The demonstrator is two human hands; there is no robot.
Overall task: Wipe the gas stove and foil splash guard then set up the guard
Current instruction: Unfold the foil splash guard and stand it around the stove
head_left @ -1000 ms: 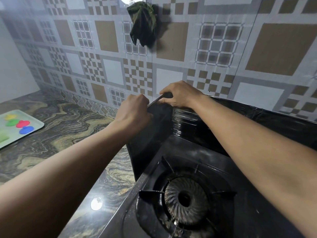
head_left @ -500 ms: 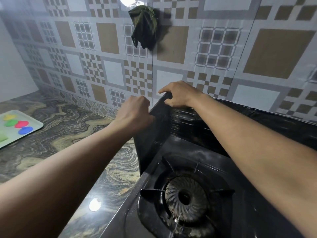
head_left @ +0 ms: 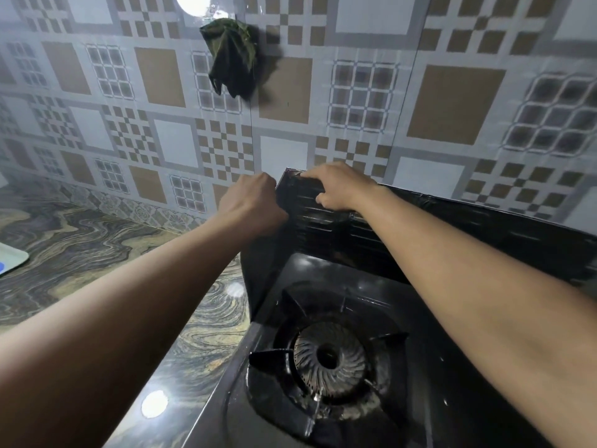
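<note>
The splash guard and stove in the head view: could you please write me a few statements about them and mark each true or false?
1. Both the left hand and the right hand hold the splash guard near its top left corner. True.
2. The dark green cloth lies on the burner. False: it hangs on the tiled wall.
3. The guard's back panel stands upright between the stove and the wall. True.
4. A pot sits on the burner. False: nothing stands on it.
</note>
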